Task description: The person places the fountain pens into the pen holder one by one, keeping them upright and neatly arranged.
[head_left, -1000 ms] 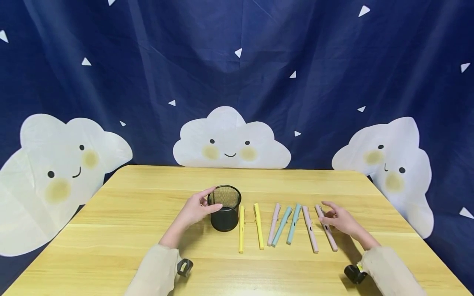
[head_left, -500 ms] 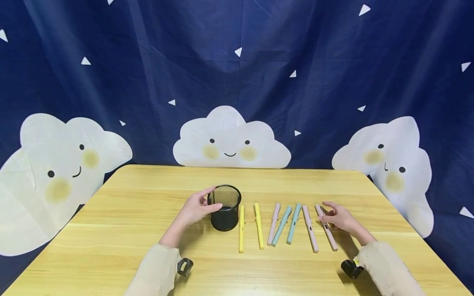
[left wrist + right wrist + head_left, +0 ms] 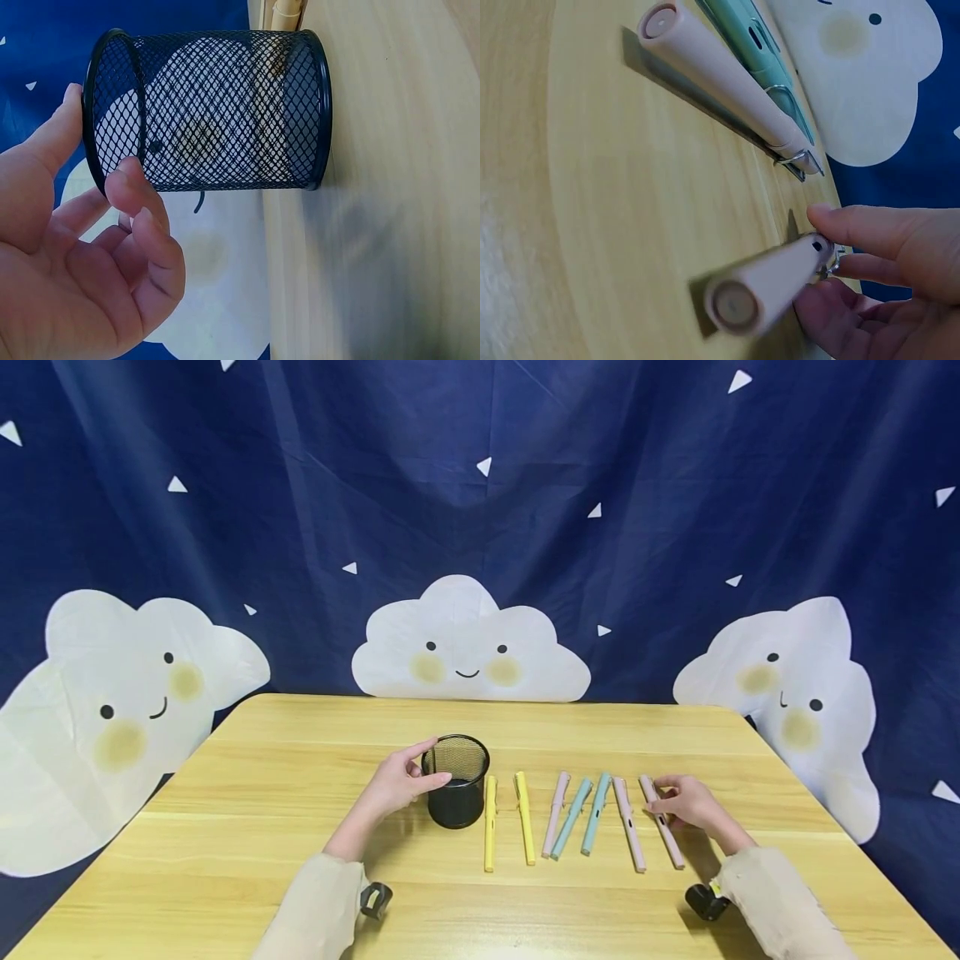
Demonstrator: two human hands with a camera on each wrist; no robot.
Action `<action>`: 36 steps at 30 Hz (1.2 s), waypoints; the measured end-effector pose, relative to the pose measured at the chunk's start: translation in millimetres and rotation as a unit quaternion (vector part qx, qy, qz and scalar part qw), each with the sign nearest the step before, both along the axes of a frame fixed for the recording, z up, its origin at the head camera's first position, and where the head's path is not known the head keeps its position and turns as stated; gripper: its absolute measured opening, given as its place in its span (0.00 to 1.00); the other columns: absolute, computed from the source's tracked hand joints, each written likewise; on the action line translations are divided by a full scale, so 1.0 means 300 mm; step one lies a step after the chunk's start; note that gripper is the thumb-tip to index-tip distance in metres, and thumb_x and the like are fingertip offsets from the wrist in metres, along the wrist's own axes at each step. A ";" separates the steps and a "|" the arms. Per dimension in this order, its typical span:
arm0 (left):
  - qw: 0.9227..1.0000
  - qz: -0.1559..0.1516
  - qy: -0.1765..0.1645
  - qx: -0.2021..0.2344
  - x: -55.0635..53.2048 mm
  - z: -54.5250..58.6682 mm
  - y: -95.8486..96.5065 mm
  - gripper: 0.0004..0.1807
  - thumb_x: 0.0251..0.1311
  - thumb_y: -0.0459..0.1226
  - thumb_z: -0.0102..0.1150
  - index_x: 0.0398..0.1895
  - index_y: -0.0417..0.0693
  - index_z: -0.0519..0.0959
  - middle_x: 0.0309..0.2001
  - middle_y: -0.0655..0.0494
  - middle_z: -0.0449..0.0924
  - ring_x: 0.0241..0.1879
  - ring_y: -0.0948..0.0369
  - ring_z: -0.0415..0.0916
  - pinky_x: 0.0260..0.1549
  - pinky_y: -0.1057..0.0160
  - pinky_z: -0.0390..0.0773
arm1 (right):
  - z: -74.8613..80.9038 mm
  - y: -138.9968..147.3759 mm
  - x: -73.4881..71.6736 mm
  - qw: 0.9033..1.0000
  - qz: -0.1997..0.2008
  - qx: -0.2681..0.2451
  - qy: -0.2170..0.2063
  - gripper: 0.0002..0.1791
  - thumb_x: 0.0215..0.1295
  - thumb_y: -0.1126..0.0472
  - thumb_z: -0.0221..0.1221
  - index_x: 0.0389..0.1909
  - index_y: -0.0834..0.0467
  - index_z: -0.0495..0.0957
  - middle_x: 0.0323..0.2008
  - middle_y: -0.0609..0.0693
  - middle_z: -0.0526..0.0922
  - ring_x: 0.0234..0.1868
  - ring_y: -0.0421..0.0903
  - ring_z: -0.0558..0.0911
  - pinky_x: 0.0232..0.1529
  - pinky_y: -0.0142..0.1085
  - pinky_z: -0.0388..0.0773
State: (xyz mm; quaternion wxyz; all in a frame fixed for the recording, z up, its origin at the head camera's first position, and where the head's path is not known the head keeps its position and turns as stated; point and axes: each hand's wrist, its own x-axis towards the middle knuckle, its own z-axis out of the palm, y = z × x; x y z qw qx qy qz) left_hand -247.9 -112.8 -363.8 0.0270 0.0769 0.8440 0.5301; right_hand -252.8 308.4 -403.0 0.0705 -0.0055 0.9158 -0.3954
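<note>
A black mesh pen holder (image 3: 456,806) stands upright on the table. My left hand (image 3: 396,783) grips its rim, thumb on one side and index finger on the other; the remaining fingers curl beside the mesh (image 3: 225,112) in the left wrist view. At the right end of a row of pens, my right hand (image 3: 693,803) pinches the clip end of a pale pink pen (image 3: 670,843) between thumb and fingers. In the right wrist view this pen (image 3: 769,289) points its blunt end at the camera, close over the wood. Another pink pen (image 3: 628,827) lies just left of it.
Between the holder and the right hand lie two yellow pens (image 3: 525,822), a further pink pen (image 3: 555,817) and two teal pens (image 3: 596,817). The wooden table (image 3: 225,827) ends at a dark blue curtain (image 3: 300,527) with cloud faces.
My right hand has shifted slightly left, and its raised index finger has come down onto the rightmost pink pen. The left hand and pen holder have stayed put.
</note>
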 end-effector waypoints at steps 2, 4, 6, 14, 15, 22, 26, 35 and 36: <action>1.000 -0.001 0.000 0.000 0.001 0.001 0.001 0.37 0.47 0.38 0.66 0.62 0.43 0.64 0.17 0.56 0.60 0.13 0.64 0.59 0.13 0.69 0.62 | -0.004 -0.001 -0.001 1.000 -0.008 -0.001 0.000 0.29 0.50 0.67 0.62 0.49 0.81 0.64 0.32 0.61 0.74 0.17 0.45 0.75 0.20 0.38 0.77; 1.000 -0.001 0.000 0.000 0.002 0.002 0.001 0.36 0.47 0.37 0.66 0.62 0.43 0.64 0.17 0.56 0.60 0.13 0.64 0.59 0.13 0.69 0.62 | -0.007 -0.001 -0.002 1.000 -0.013 0.001 0.001 0.28 0.49 0.68 0.62 0.47 0.81 0.65 0.32 0.62 0.74 0.16 0.45 0.75 0.20 0.37 0.76; 1.000 -0.002 -0.001 0.001 0.003 0.002 0.002 0.36 0.48 0.37 0.66 0.62 0.43 0.64 0.16 0.56 0.60 0.13 0.63 0.59 0.13 0.69 0.62 | -0.008 0.000 -0.001 1.000 -0.019 0.000 0.002 0.27 0.49 0.68 0.62 0.47 0.80 0.65 0.31 0.61 0.74 0.16 0.44 0.75 0.20 0.37 0.76; 1.000 -0.004 -0.002 0.005 0.004 0.004 0.003 0.36 0.48 0.36 0.66 0.62 0.43 0.64 0.15 0.56 0.59 0.12 0.63 0.58 0.13 0.69 0.61 | -0.005 0.003 0.008 0.999 -0.031 -0.013 0.011 0.26 0.49 0.67 0.62 0.47 0.78 0.66 0.31 0.59 0.75 0.18 0.45 0.76 0.20 0.38 0.76; 1.000 -0.004 -0.002 0.005 0.004 0.004 0.003 0.36 0.47 0.36 0.66 0.62 0.43 0.64 0.15 0.56 0.59 0.12 0.63 0.58 0.13 0.69 0.61 | -0.004 0.004 0.009 0.999 -0.032 -0.015 0.011 0.26 0.50 0.67 0.62 0.47 0.78 0.66 0.31 0.60 0.75 0.19 0.45 0.76 0.21 0.38 0.76; 1.000 -0.005 -0.005 0.011 0.004 0.004 0.003 0.36 0.48 0.35 0.66 0.62 0.43 0.64 0.15 0.56 0.59 0.12 0.63 0.58 0.13 0.69 0.61 | 0.000 0.003 0.009 0.998 -0.049 -0.038 0.013 0.26 0.51 0.68 0.59 0.48 0.79 0.64 0.33 0.63 0.76 0.22 0.45 0.77 0.21 0.39 0.76; 1.000 -0.005 -0.008 0.016 0.004 0.002 0.001 0.36 0.47 0.36 0.66 0.62 0.43 0.64 0.16 0.56 0.58 0.12 0.63 0.58 0.13 0.69 0.61 | 0.006 0.000 0.008 0.996 -0.059 -0.058 0.016 0.26 0.51 0.69 0.59 0.48 0.79 0.64 0.34 0.62 0.76 0.23 0.44 0.76 0.22 0.39 0.77; 1.000 -0.008 -0.009 0.018 0.002 0.000 0.000 0.36 0.48 0.36 0.66 0.62 0.43 0.64 0.15 0.56 0.58 0.12 0.63 0.58 0.13 0.69 0.62 | 0.024 -0.002 0.006 0.994 -0.059 -0.095 0.015 0.35 0.53 0.68 0.59 0.59 0.76 0.54 0.34 0.58 0.73 0.23 0.42 0.74 0.22 0.40 0.76; 1.000 -0.008 -0.009 0.018 0.002 0.000 0.000 0.36 0.48 0.36 0.66 0.62 0.43 0.64 0.15 0.57 0.58 0.12 0.63 0.58 0.13 0.69 0.62 | 0.026 -0.002 0.006 0.993 -0.058 -0.101 0.015 0.36 0.53 0.68 0.59 0.60 0.75 0.52 0.33 0.57 0.72 0.23 0.42 0.74 0.22 0.40 0.76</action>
